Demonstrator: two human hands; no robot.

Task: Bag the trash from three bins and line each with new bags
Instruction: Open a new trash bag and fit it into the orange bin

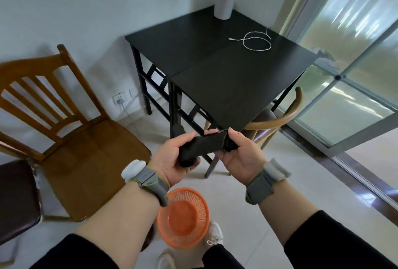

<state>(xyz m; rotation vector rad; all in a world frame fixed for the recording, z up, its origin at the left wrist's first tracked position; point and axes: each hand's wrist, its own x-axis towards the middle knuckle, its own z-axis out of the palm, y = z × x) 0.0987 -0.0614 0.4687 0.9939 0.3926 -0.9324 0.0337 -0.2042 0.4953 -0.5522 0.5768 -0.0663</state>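
Both hands up front w/ a folded black bag (pixel 202 147) between them: left hand (pixel 172 161) grips one end, right hand (pixel 239 158) pinches the other. Orange bin (pixel 183 218) on floor below, unlined. Black table (pixel 215 61) behind.

Bare floor tiles (pixel 247 210) are lying open below and to the right of the fingers (pixel 215 132). Straight beneath the wrists an orange bin (pixel 183 218) is standing with its mouth unblocked. Just beyond the fingertips a black table (pixel 226 79) is barring the way forward. A wooden chair (pixel 71 139) is crowding the left, and a curved chair back (pixel 280 118) is closing in right of the fingers.
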